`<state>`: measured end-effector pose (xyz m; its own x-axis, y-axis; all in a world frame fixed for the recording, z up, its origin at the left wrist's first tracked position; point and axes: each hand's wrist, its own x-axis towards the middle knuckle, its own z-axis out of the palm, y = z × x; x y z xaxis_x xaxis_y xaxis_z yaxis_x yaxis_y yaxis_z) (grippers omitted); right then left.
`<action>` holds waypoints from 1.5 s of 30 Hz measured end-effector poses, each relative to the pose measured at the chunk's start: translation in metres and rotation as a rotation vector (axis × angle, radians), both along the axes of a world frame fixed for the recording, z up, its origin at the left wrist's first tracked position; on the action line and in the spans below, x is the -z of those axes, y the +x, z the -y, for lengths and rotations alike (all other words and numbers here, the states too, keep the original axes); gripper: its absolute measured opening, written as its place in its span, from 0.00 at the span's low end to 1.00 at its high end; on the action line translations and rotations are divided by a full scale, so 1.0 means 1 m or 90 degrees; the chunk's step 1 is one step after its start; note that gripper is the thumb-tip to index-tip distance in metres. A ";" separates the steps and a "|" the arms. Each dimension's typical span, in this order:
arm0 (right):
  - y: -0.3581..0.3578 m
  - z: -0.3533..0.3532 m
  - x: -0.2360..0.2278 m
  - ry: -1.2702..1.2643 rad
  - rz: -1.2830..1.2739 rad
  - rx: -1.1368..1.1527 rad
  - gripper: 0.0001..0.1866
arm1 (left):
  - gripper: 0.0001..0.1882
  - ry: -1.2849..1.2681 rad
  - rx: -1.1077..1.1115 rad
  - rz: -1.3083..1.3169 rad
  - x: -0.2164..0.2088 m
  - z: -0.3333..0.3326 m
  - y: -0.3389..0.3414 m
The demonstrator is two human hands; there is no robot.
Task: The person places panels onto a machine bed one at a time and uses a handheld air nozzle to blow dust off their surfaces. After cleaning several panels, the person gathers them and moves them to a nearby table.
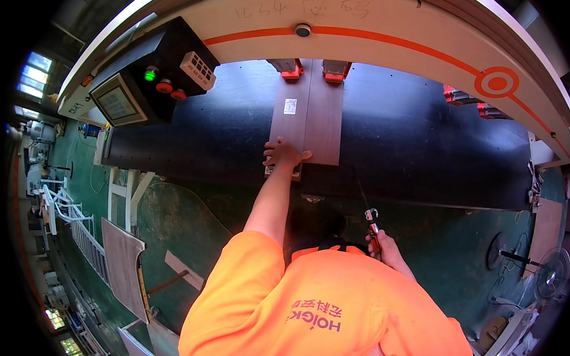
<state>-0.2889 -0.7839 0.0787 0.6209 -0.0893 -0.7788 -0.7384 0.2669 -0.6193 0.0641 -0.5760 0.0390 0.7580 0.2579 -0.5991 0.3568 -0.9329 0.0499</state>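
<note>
Two long brown wood-grain panels (324, 123) lie side by side on the black table, running away from me under the machine beam. The left one bears a small white label (290, 106) and reaches a little nearer to me. My left hand (284, 153) rests on its near end, thumb out to the right and fingers apart. Beside my body, at the lower right of the panels, my right hand (384, 247) is closed around an air blow gun (372, 220). Its long thin nozzle points up toward the table edge; part of the grip is hidden by my fingers.
A pale beam (380, 21) with an orange stripe spans the black table (409, 148). Red-footed clamps (291, 71) stand at the panels' far part. A control box (156, 76) with screen and buttons hangs left. A grey board (123, 262) leans lower left; a fan (552, 272) stands right.
</note>
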 end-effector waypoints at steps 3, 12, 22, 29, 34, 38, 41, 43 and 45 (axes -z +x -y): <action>-0.001 0.001 0.003 -0.001 0.000 -0.002 0.27 | 0.66 -0.002 0.003 0.003 0.001 0.000 0.000; 0.001 -0.001 -0.003 0.000 -0.003 0.000 0.27 | 0.65 0.004 0.002 0.000 -0.002 0.000 0.000; -0.003 -0.005 -0.003 0.031 -0.001 0.026 0.26 | 0.65 0.010 0.003 -0.003 -0.001 0.002 -0.001; -0.007 -0.006 0.000 0.044 0.006 0.025 0.26 | 0.64 0.016 0.007 0.006 0.001 0.000 -0.001; -0.014 -0.006 0.002 0.033 0.010 0.006 0.27 | 0.65 -0.004 0.003 -0.008 -0.002 0.004 0.001; -0.022 0.009 -0.001 -0.027 -0.065 0.049 0.28 | 0.65 -0.036 0.037 0.073 0.013 -0.002 0.006; -0.031 0.029 0.002 -0.099 -0.090 0.146 0.29 | 0.65 -0.063 0.069 0.218 0.041 -0.005 0.023; -0.043 0.040 0.000 -0.108 -0.086 0.182 0.29 | 0.64 -0.027 0.089 0.258 0.055 0.000 0.028; -0.052 0.039 0.001 -0.111 -0.082 0.131 0.29 | 0.64 -0.028 0.117 0.298 0.067 0.001 0.023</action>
<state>-0.3410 -0.8227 0.0781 0.4722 -0.3430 -0.8120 -0.7554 0.3173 -0.5734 0.0869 -0.5767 -0.0280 0.9784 0.0771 -0.1916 0.1168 -0.9716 0.2055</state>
